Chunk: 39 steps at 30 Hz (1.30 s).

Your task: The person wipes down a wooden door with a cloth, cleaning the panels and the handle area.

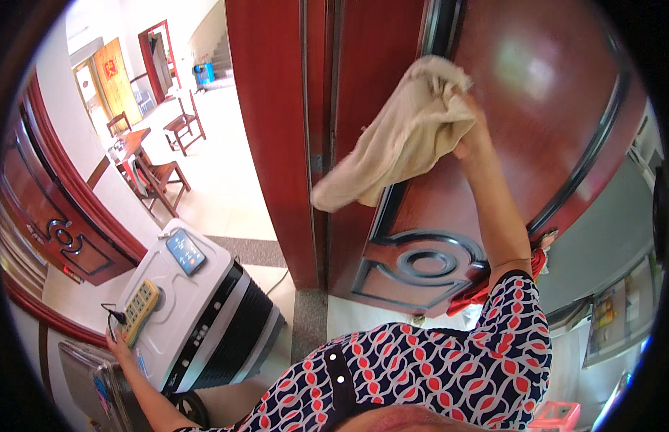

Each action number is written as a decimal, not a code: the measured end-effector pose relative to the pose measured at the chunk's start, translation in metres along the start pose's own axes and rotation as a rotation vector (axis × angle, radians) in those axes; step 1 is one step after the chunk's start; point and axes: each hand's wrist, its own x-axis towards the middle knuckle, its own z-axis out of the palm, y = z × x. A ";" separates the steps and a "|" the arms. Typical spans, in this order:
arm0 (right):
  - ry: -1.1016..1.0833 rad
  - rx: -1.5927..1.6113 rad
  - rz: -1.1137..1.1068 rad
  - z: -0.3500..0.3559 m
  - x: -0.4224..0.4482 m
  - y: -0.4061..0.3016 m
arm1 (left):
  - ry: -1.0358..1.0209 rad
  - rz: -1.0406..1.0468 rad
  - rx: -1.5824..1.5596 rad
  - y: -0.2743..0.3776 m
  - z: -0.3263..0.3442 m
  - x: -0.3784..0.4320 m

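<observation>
My right hand [471, 121] grips a beige cloth [402, 129] in front of a glossy red-brown wooden door [534, 124]. The cloth hangs down to the left across the door's hinge side and looks slightly blurred. Below it, a dark carved ring moulding [429, 263] shows on the door panel. My left hand [117, 345] is at the far left, by the near end of a yellow power strip [141, 310] and its black plug [116, 316]. Whether its fingers hold the cord or only rest there cannot be made out. The strip lies on a white air cooler [175, 324].
A lit smartphone [185, 252] lies on the cooler. Red cloth [466, 297] hangs below the door's edge. Beyond the door frame [280, 135] stand wooden chairs [184, 124] and a wooden table [133, 141]. A pink plastic stool [556, 416] is at the lower right.
</observation>
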 end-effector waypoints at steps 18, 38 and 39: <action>0.273 -2.313 -1.490 0.031 0.095 -0.013 | 0.356 0.314 0.302 0.026 -0.067 -0.025; -0.994 -2.083 -0.827 -0.120 -0.015 0.069 | -0.482 1.264 0.111 0.310 0.456 -0.321; -0.849 -1.943 -1.053 -0.107 0.011 0.040 | -0.516 1.321 0.062 0.324 0.482 -0.338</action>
